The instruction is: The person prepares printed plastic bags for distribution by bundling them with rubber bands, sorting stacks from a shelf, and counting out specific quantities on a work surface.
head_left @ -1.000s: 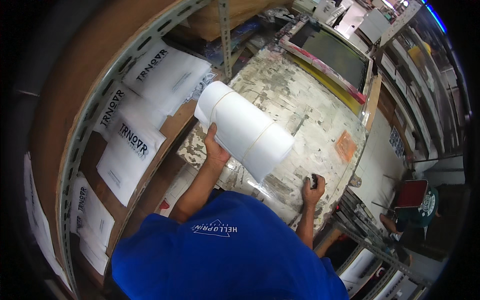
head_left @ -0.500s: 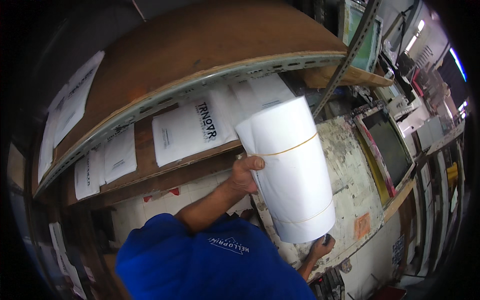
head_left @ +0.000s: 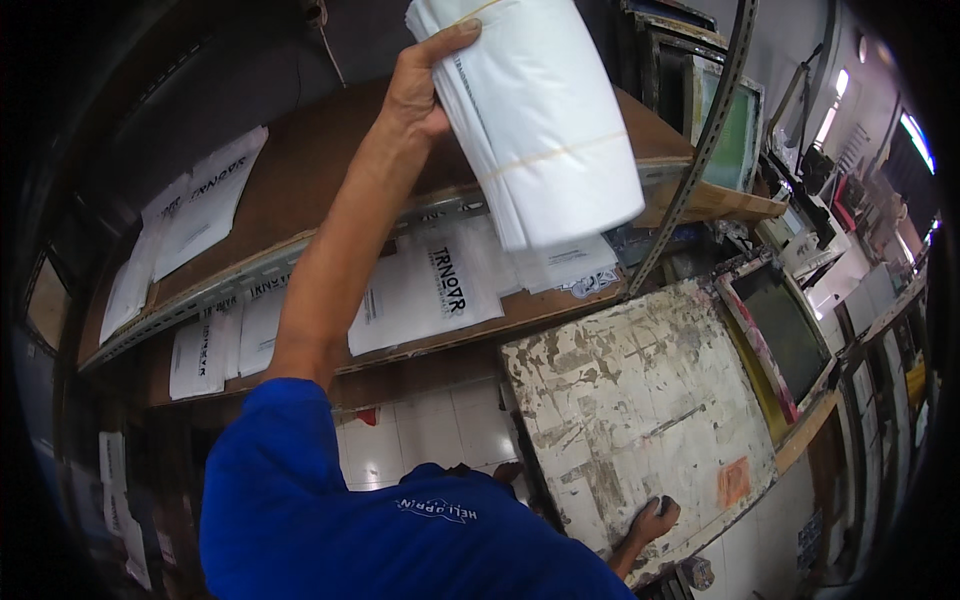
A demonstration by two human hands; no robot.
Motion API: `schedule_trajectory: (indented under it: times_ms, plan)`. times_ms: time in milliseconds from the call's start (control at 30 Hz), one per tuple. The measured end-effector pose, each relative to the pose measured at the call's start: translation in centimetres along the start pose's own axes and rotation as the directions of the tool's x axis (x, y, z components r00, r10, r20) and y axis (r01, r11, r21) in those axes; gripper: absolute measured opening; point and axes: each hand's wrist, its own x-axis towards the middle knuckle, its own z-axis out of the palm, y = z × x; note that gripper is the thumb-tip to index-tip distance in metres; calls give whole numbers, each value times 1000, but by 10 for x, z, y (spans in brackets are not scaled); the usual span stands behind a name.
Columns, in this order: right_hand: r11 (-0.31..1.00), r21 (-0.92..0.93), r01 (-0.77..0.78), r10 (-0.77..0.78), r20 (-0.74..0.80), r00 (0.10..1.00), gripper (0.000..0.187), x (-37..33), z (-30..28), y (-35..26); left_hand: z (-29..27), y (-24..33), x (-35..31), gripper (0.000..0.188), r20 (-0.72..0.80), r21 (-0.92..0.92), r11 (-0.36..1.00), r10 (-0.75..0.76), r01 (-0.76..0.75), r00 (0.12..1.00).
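Observation:
My left hand (head_left: 425,85) grips the near edge of a thick bundle of white plastic bags (head_left: 555,125), thumb on top. Thin yellow rubber bands wrap the bundle, which is raised in front of the upper shelf and tilted. My left fingers under it are mostly hidden. Down at the right, my right hand (head_left: 655,520) rests at the paint-worn work table (head_left: 640,400). Its fingers are curled, and a small pale thing seems to show among them, too small to name.
A brown upper shelf (head_left: 320,160) with a metal edge holds printed white bags (head_left: 205,215) at its left. More stacks of printed bags (head_left: 430,285) lie on the lower shelf. A slotted metal post (head_left: 695,165) stands at the right, near framed screens (head_left: 780,320).
My left hand has lifted the bundle up and away, from over the table to the upper shelf's height. My right hand, earlier near the bundle's lower end, is now apart from it, at the table.

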Motion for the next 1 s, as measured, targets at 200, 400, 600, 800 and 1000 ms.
schedule_trajectory:
  times_ms: [200,400,600,800,1000]
  plan:
    - [995,-96,28,-30,-24,999,27,0,-3,2,-54,-25,63,57,-234,64,971,-212,232,949]
    - [994,-107,19,-16,26,1000,26,1,-11,-14,-113,-57,72,66,-454,183,863,-351,471,819]
    - [997,-66,44,-44,-5,999,22,2,-9,-6,-91,-26,61,95,-494,828,216,-155,517,855]
    - [996,-30,85,-85,15,996,23,5,-4,-8,-34,20,35,73,-233,929,-201,333,310,914]
    - [995,-65,70,-71,-11,997,24,3,-12,3,100,19,-157,57,638,625,672,-149,-396,755]
